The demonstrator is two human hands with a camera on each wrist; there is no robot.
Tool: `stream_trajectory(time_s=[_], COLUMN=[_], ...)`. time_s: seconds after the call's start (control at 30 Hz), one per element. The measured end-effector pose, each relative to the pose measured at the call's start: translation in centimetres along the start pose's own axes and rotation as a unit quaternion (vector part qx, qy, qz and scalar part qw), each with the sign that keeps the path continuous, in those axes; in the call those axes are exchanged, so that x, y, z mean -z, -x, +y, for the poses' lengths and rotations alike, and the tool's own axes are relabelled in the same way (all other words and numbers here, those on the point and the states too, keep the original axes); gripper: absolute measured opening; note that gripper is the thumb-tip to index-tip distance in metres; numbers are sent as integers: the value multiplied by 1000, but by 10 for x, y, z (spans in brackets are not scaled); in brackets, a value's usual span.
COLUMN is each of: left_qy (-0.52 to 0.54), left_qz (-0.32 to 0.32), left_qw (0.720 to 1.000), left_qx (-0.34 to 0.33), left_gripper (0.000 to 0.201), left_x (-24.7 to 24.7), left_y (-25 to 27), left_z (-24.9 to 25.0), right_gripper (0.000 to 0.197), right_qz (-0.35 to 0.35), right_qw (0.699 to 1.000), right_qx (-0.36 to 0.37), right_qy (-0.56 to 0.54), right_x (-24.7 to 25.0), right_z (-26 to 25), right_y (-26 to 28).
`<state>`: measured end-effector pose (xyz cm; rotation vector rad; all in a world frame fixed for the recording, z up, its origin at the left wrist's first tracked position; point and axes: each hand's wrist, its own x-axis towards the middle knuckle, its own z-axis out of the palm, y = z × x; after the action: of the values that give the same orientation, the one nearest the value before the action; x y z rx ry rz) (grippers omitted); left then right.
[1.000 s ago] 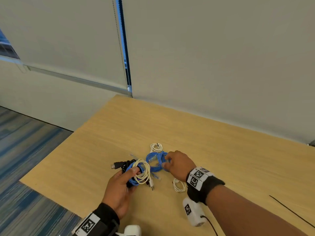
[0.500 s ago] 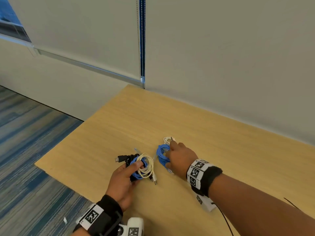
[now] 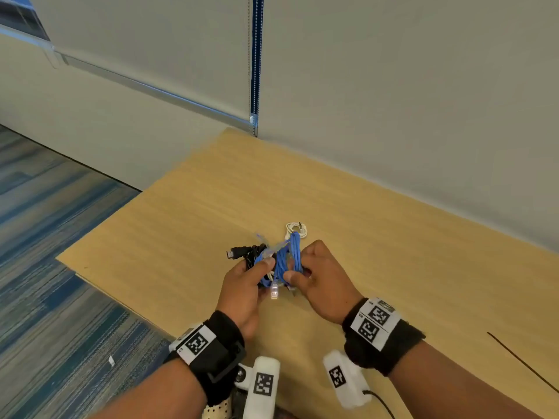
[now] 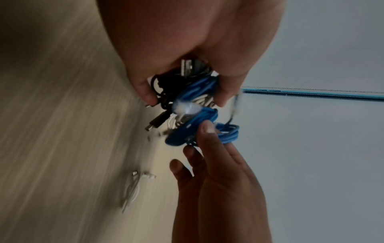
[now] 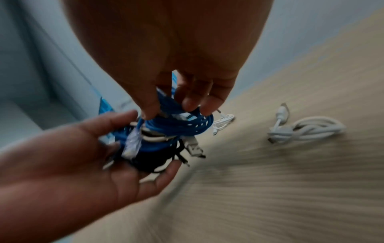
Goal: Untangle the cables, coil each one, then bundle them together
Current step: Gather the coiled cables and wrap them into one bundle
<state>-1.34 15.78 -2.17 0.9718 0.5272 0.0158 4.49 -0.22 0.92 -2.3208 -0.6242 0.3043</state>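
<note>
Blue coiled cable (image 3: 292,255) sits upright between both hands above the wooden table (image 3: 393,237), pressed against a bundle (image 3: 260,261) of black, white and blue coils. The right hand (image 3: 320,282) pinches the blue coil between thumb and fingertips. The left hand (image 3: 245,285) grips the bundle, thumb on top; a clear plug (image 3: 274,293) dangles below. A small white coiled cable (image 3: 298,229) lies on the table just behind. In the right wrist view, a thicker white coiled cable (image 5: 307,129) lies farther off.

Your left hand (image 3: 242,285) and right hand (image 3: 320,282) grip the blue cable coils (image 3: 284,261) above the table (image 3: 393,237).
</note>
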Motion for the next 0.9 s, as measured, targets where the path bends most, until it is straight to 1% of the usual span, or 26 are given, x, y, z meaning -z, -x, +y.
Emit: stream_trajectory(time_s=[0.07,0.13,0.2,0.27,0.33,0.43,0.5,0.57,0.63,0.7,0.77,0.8,0.9], left_qy=[9,21,30,27,-10,-63,-67,-76,-73,-56,-49,-51,-60], left_qz=[-12,-35,-67,-96,-113,-108,-117,-139,-159,-153,-130,-123,-118], left_qw=[1000,999,996,994,993,992,990,986,983,985,989,990,990], left_qx=[11,26,40,45,35,22,33,50,57,53,50,49,49], left_gripper=[14,19,32,46,43,28,31,33,31,32,31,31,32], left_x=[-6,-9,-12,-18,-25,-32,-32,-31,-31,-32,-34,-35,-34], left_y=[1,3,6,8,9,7,6,8,11,13,14,15,15], left_z=[-7,-14,-20,-25,-27,-26,-26,-27,-30,-33,-34,-34,-35], right_gripper=[25,25,24,27,29,26,28,29,27,17,15,17,26], right_qz=[1,13,11,1,9,0,-21,-32,-15,11,22,22,2], right_qw=[999,998,998,999,999,999,999,999,997,988,982,982,992], right_qx=[5,20,22,19,21,25,17,-6,-44,-76,-90,-90,-66], right_qy=[52,65,53,36,33,44,34,-3,-68,-131,-165,-162,-110], right_x=[1,8,17,26,32,37,41,46,48,46,42,41,39], right_z=[-2,-1,3,5,7,12,15,20,24,25,25,25,23], right_y=[10,20,29,38,47,54,54,53,52,52,52,52,51])
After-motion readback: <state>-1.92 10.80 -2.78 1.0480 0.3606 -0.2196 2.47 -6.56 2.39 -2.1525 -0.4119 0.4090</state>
